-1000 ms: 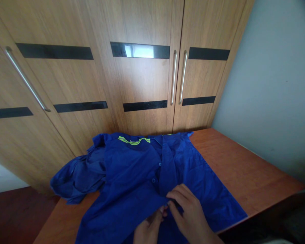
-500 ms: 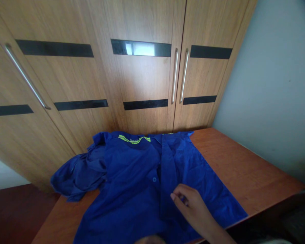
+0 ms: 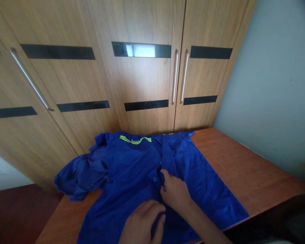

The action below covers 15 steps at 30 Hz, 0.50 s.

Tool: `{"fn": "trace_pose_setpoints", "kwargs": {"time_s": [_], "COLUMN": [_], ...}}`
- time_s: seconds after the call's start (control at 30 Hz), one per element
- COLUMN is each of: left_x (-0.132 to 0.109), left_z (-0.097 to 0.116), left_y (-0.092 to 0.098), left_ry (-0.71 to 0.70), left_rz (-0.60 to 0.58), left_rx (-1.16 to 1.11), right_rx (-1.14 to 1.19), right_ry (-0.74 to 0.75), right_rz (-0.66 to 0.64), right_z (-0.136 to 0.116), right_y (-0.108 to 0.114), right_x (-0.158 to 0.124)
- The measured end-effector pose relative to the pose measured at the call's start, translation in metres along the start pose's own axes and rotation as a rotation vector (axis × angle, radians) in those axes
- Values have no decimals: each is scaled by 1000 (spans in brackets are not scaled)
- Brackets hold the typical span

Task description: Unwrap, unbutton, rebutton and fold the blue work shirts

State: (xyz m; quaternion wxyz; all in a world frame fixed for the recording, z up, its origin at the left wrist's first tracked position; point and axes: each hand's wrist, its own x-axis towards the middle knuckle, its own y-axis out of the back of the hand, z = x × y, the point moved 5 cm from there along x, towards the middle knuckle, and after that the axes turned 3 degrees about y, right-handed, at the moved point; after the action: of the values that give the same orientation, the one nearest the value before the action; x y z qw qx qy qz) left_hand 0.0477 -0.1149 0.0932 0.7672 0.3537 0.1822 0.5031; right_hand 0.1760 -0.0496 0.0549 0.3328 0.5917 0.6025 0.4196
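A blue button-up shirt [image 3: 132, 176] with a yellow-green collar stripe lies spread front-up on a reddish wooden table [image 3: 244, 169]. My right hand [image 3: 175, 193] rests on the button placket at mid-chest, fingers curled and pinched on the placket's edge beside a blue button. My left hand [image 3: 142, 222] lies lower on the shirt front, close to the bottom of the view, its fingers bent down against the cloth. One sleeve is bunched up at the table's left end.
A wooden wardrobe [image 3: 142, 78] with black inlay strips and long metal handles stands right behind the table. A pale wall [image 3: 277, 84] runs along the right side. Dark red floor [image 3: 17, 213] shows at lower left.
My right hand has moved up the placket toward a higher button. My left hand, nearly out of view half a second ago, has come back onto the shirt front.
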Motion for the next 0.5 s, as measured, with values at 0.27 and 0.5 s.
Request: {"fn": "trace_pose_setpoints", "kwargs": {"time_s": [0.27,0.5], "left_x": [-8,-19], "left_z": [-43,-52], "left_y": [-23,-28], "left_ry": [-283,-432], "left_rz": [74,151], "left_rx": [489,556], "right_rx": [572,720], "right_ry": [25,-29], "right_rz": [133,163], "right_z": [42,52], "right_y": [-6,-10], "right_x": [-10,-17]}}
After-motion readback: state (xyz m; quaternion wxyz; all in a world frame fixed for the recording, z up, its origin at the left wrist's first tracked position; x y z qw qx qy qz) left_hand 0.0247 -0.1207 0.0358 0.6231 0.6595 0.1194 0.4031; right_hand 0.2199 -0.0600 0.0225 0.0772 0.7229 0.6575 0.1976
